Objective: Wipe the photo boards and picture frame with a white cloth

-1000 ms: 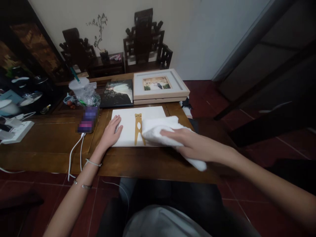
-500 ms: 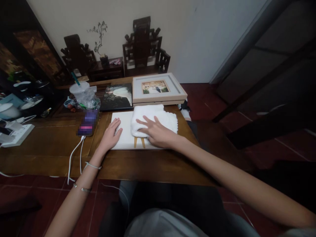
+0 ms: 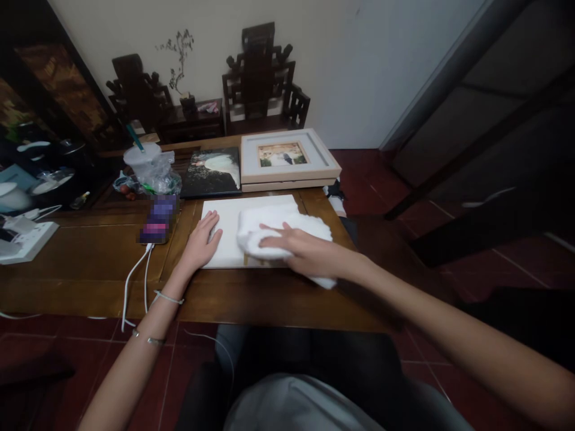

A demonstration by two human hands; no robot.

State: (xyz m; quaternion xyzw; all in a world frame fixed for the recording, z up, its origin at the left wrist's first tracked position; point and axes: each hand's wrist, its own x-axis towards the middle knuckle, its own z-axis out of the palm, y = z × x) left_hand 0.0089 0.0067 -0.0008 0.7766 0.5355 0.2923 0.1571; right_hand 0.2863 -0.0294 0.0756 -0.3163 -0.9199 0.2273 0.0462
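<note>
At a wooden table (image 3: 233, 299) above red tiles (image 3: 363, 173), right fingers (image 3: 279, 241) grasp white cloth (image 3: 269, 216); left fingers (image 3: 207, 222) lie flat.

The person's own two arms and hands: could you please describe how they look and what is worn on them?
The left hand and the right hand are both without gloves. On the left wrist is a thin, pale bracelet; higher up sits a silvery open bangle. The right wrist shows no jewellery. No sleeve is visible on either forearm.
</note>
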